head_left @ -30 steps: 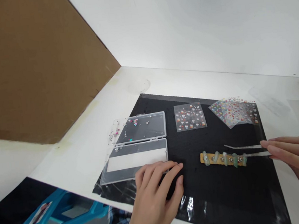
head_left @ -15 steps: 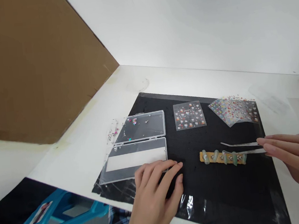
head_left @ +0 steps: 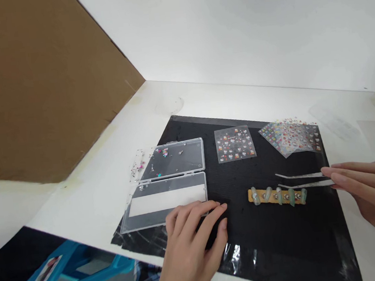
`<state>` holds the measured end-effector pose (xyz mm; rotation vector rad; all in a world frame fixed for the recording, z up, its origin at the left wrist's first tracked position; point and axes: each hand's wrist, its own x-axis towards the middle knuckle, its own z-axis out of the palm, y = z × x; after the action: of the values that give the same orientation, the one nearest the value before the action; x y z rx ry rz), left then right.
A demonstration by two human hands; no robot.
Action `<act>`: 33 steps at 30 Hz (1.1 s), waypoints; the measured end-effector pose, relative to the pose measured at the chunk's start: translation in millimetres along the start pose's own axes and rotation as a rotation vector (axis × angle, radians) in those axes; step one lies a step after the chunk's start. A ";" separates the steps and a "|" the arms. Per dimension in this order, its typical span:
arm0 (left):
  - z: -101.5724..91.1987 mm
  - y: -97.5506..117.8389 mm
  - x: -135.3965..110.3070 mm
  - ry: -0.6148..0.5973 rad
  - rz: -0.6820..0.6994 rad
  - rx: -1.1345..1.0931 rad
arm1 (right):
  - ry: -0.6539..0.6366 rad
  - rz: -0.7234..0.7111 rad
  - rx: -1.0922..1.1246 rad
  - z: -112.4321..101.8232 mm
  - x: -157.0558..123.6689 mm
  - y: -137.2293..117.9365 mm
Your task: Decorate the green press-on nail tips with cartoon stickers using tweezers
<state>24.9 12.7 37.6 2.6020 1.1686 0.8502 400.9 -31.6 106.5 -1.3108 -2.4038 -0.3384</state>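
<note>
Where loose rhinestones (head_left: 139, 166) lie: on the white tabletop (head_left: 203, 99), at 9 o'clock from the case.

Open plastic case (head_left: 167, 201): clear, its two halves side by side on the black mat (head_left: 284, 246), small gems in the far half, a white strip in the near half.

Left hand (head_left: 193, 241): released, resting flat with its fingers slightly spread, gripping nothing, the case at its 10 o'clock.

Sticker sheets (head_left: 235, 144): one lies alone, others fan out at its 3 o'clock, all printed with cartoon cats.

Wooden nail strip (head_left: 274, 196): long axis running roughly 9 to 3, pale green nail tips along it, at 9 o'clock from your right hand (head_left: 371, 193), which is much nearer than your left.

Tweezers (head_left: 305, 176): pinched at their rear end by your right hand, prongs slightly apart and pointing 9 o'clock, tips just above the strip.
</note>
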 end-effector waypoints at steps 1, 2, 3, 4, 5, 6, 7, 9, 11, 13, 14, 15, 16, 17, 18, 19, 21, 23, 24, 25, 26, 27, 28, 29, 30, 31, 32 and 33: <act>-0.6 -1.4 -1.1 -0.003 0.001 0.000 | 0.009 -0.004 0.004 1.3 1.5 0.6; -1.0 -2.3 -2.0 0.001 -0.002 0.000 | 0.018 0.026 0.006 2.4 2.7 1.3; -1.1 -2.8 -2.6 0.007 -0.002 0.000 | 0.028 0.031 0.007 3.4 3.7 2.1; -1.0 -2.8 -3.0 0.006 0.000 0.001 | 0.030 0.026 0.005 4.1 4.5 3.3; -0.7 -2.6 -3.0 0.007 0.002 0.000 | 0.024 -0.004 0.001 4.8 5.2 4.6; -0.3 -2.4 -2.8 0.006 0.001 -0.001 | 0.014 -0.055 -0.002 5.3 5.8 6.1; 0.2 -2.3 -2.6 0.005 0.001 -0.003 | 0.008 -0.090 -0.003 5.7 6.4 7.5; 1.0 -2.4 -2.0 0.004 0.001 -0.006 | -0.001 -0.101 0.008 6.3 7.5 9.6; 1.4 -3.0 -1.8 0.011 0.006 -0.006 | 0.001 -0.068 0.024 6.3 7.7 10.3; 1.3 -3.6 -2.1 0.011 0.009 -0.006 | 0.001 -0.044 0.042 5.6 6.8 10.2; 1.0 -3.8 -2.3 0.009 0.007 -0.006 | -0.003 -0.047 0.051 5.0 6.1 9.8; 0.7 -3.9 -2.5 0.012 0.006 -0.006 | -0.008 -0.050 0.059 4.3 5.2 9.3; 0.4 -3.9 -2.7 0.011 0.005 -0.002 | -0.009 -0.045 0.063 3.7 4.3 8.5; 0.2 -3.9 -2.7 0.011 0.005 0.001 | -0.011 -0.027 0.064 3.3 3.3 7.4; -0.1 -3.7 -2.7 0.011 0.008 0.003 | -0.011 0.001 0.063 3.0 2.4 6.0; -0.3 -3.6 -2.6 0.011 0.011 0.005 | -0.012 0.028 0.059 3.0 1.6 4.6; -0.5 -3.2 -2.4 0.005 0.016 0.007 | -0.009 0.059 0.049 3.1 0.2 1.9; -0.5 -3.0 -2.4 0.005 0.016 0.008 | -0.003 0.055 0.049 3.1 -0.8 0.4; -0.5 -3.0 -2.5 0.005 0.015 0.008 | -0.001 0.057 0.049 2.8 -1.3 0.3; -0.5 -3.0 -2.6 0.005 0.011 0.007 | -0.002 0.061 0.048 2.3 -1.8 0.6; -0.5 -3.0 -2.7 0.004 0.008 0.005 | -0.005 0.063 0.049 1.6 -2.2 1.2; -0.5 -3.1 -2.8 0.004 0.007 0.003 | -0.016 0.060 0.050 0.7 -2.5 2.3; -0.5 -3.2 -2.7 0.002 0.006 0.002 | -0.022 0.054 0.050 -0.2 -2.7 3.6; -0.5 -3.3 -2.6 0.002 0.005 0.002 | -0.029 0.045 0.047 -1.1 -2.7 5.0; -0.5 -3.3 -2.4 0.002 0.007 0.003 | -0.025 0.045 0.041 -1.7 -2.5 6.5; -0.4 -3.3 -2.1 -0.001 0.009 0.004 | -0.021 0.029 0.034 -2.0 -1.9 7.8; -0.3 -3.2 -1.9 -0.002 0.010 0.004 | -0.019 -0.005 0.028 -1.8 -1.1 8.6; -0.3 -3.1 -1.6 -0.003 0.012 0.005 | -0.015 -0.038 0.022 -1.2 0.0 8.8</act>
<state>21.9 13.6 36.0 2.6156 1.1570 0.8463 408.6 -27.3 107.8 -1.2636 -2.4404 -0.3129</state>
